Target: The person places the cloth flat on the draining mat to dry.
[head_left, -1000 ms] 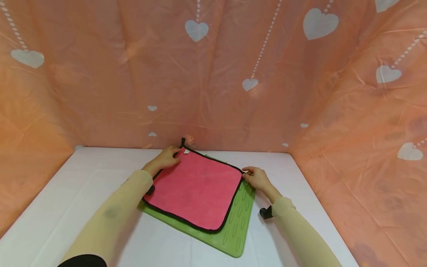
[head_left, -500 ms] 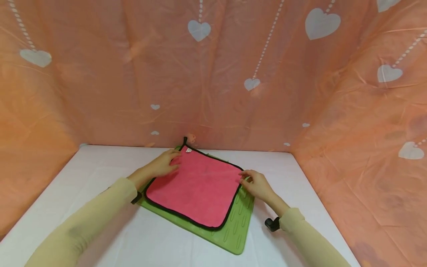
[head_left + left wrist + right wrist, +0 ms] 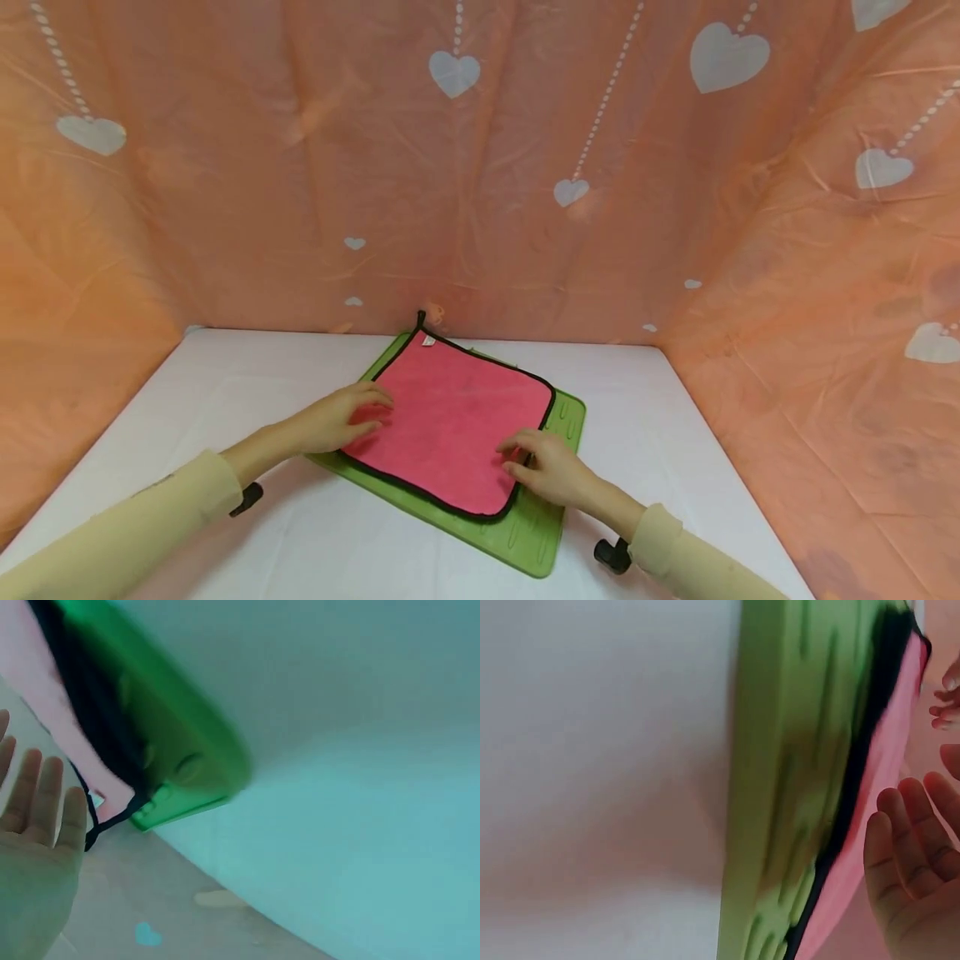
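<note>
A square pink cloth (image 3: pixel 457 408) with black edging lies flat on a green mat (image 3: pixel 531 533) with raised oval ridges. At its far left corner are a small white tag (image 3: pixel 428 341) and a black hanging loop (image 3: pixel 422 317). My left hand (image 3: pixel 337 421) hovers over the cloth's left edge, fingers relaxed and holding nothing. Over the near right edge is my right hand (image 3: pixel 553 468), its fingers loosely bent with nothing in them. In the left wrist view, the left hand (image 3: pixel 37 817) stands apart from the cloth. The right wrist view shows the right hand (image 3: pixel 922 862) with spread fingers beside the cloth.
The mat rests on a white-covered table (image 3: pixel 360 542). Orange curtains (image 3: pixel 450 200) with white hearts hang behind the table and along both sides. Each wrist carries a small black camera piece, such as the right one (image 3: pixel 612 556).
Both hands have left the cloth's far corners and come nearer the body along its sides. The right hand has let go of the far right corner. The cloth stays spread on the mat.
</note>
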`<state>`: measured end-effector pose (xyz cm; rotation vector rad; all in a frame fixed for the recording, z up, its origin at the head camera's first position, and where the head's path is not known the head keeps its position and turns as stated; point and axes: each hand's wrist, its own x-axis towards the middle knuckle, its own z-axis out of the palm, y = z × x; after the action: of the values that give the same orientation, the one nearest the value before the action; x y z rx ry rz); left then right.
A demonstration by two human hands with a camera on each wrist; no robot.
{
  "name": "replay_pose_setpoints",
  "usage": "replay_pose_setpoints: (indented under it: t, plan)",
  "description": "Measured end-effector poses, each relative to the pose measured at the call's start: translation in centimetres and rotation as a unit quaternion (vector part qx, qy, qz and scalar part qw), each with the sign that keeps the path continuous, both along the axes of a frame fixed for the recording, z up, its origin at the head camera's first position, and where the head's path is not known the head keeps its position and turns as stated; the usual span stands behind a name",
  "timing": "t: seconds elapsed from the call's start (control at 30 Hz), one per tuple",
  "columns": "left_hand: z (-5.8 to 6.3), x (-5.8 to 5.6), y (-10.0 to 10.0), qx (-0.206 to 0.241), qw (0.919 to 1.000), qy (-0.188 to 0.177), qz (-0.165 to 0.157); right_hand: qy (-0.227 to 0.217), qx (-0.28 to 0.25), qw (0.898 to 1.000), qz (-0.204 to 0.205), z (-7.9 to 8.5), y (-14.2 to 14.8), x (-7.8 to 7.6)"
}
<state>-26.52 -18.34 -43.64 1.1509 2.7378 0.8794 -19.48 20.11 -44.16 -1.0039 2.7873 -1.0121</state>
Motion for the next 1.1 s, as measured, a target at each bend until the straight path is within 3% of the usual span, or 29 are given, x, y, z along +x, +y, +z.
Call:
replay_pose_setpoints:
  t: [0.27, 0.53, 0.9, 1.1]
  plan:
    - [-1.1, 2.2, -2.4, -0.007, 0.9987, 0.003, -0.05, -0.038, 0.026, 0.997, 0.066, -0.6, -1.7, 1.9]
    - [-1.8, 2.6, -3.2, -0.024, 0.9977, 0.038, -0.05, -0.032, 0.089, 0.993, 0.075, -0.9, -3.0, 2.2]
    - [-1.6, 3.0, -3.3, -0.026, 0.9971, 0.056, -0.046, 0.008, 0.069, 0.994, 0.089, -1.7, -3.0, 2.5]
    - [-1.4, 3.1, -3.7, -0.015, 0.9968, 0.06, -0.051, -0.024, 0.04, 0.995, 0.087, -1.4, -3.1, 2.8]
